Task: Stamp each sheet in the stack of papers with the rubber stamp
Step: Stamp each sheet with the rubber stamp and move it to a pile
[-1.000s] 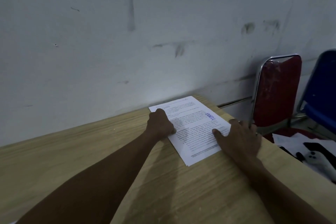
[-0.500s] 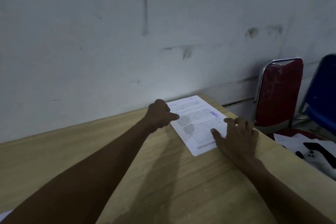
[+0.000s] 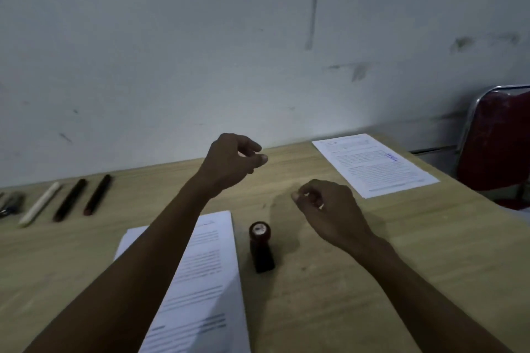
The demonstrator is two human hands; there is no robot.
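Note:
A stack of printed papers (image 3: 205, 281) lies on the wooden table in front of me, partly under my left forearm. Just right of it stands the dark red rubber stamp (image 3: 260, 246), upright with its round cap up. A sheet with a blue stamp mark (image 3: 372, 165) lies at the far right corner. My left hand (image 3: 232, 159) hovers above the table with loosely curled fingers and holds nothing. My right hand (image 3: 327, 209) hovers beyond and right of the stamp, fingers loosely curled, also holding nothing.
Several pens and markers (image 3: 68, 199) lie in a row at the far left near the wall. A red chair (image 3: 496, 143) stands beyond the table's right edge. The wall runs right behind the table (image 3: 401, 252).
Both hands have let go of the stamped sheet and moved left, back toward me. The view has swung left, so the stack, the stamp and the pens have come into sight.

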